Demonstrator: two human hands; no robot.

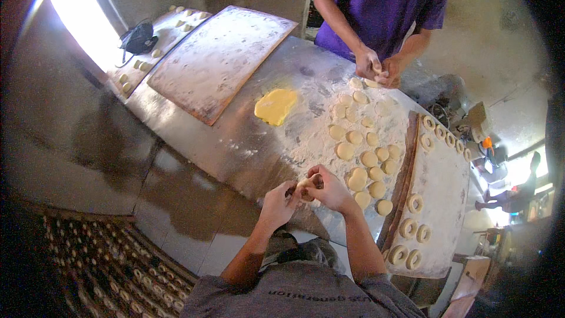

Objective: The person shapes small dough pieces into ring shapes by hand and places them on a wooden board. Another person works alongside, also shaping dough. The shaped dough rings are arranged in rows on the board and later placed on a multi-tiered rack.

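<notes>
Over the table's near edge, my left hand point(281, 203) and my right hand point(328, 191) pinch a small piece of pale dough point(306, 184) between their fingers. Just beyond and to the right of them, several flat dough rounds point(369, 158) lie in scattered flour point(309, 147). A yellow slab point(275, 106) rests on the metal table point(223, 156) farther forward. To my right, a floured board point(438, 188) holds several dough rings point(415, 203).
A person in purple point(376, 0) works dough opposite me. At far left are a floured board point(218, 53), a second board with dough pieces point(165, 32) and a black bag point(138, 38). Racks of rings point(118, 259) stand at lower left. Another person point(509, 194) appears far right.
</notes>
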